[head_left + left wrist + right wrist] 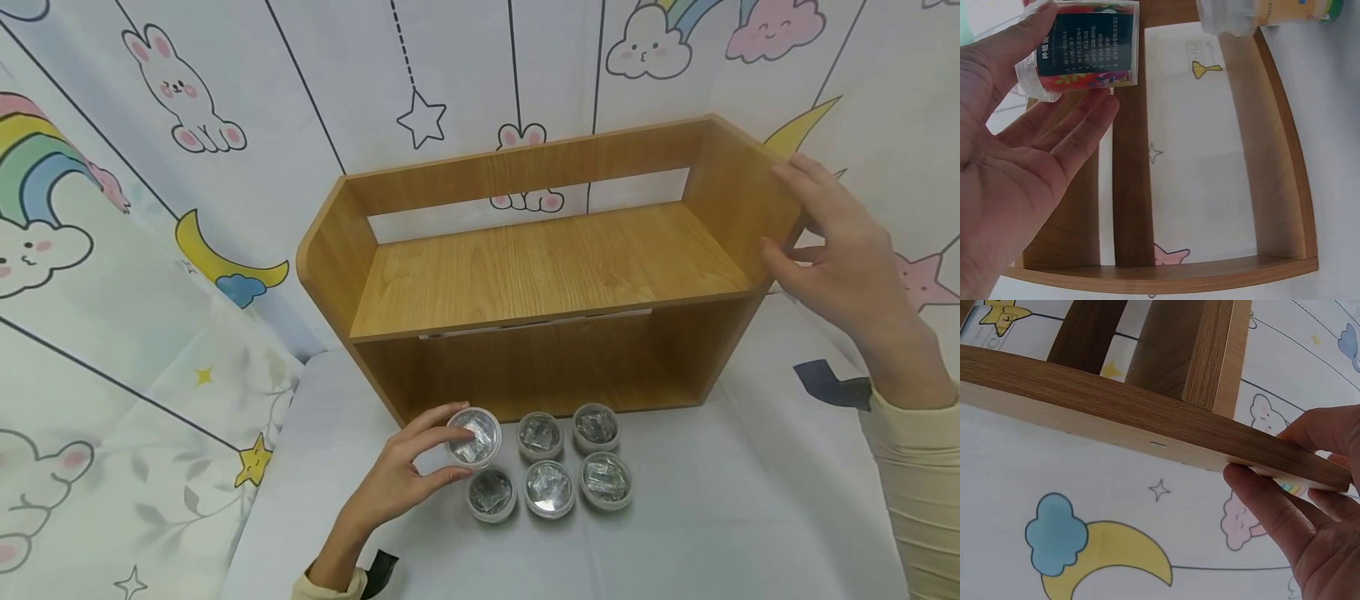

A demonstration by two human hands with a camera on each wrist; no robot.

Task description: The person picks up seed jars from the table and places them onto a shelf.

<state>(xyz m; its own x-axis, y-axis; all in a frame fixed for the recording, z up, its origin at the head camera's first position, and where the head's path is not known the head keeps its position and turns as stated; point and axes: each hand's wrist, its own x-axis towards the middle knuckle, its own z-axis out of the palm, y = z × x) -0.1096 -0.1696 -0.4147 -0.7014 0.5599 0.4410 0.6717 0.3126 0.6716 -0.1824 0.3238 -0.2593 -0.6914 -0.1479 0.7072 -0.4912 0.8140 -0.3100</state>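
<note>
In the head view my left hand (401, 471) pinches a small round plastic jar (476, 437) by its sides, between thumb and fingers, in front of the shelf's lower left. The left wrist view shows the jar's printed label (1088, 47), dark with red and flowers, and its clear lid. My right hand (840, 242) holds the right side panel of a two-tier wooden shelf (555, 258). In the right wrist view, thumb and fingers lie on opposite faces of that panel (1197, 431). Several similar clear-lidded jars (549, 489) stand close by the held one, silvery packets showing through their lids.
The shelf stands at the back of a white-covered table (697, 525), its lower tier open to the front. Behind it hangs a cartoon-printed cloth (315, 50). Another jar with an orange label (1285, 11) shows at the top of the left wrist view.
</note>
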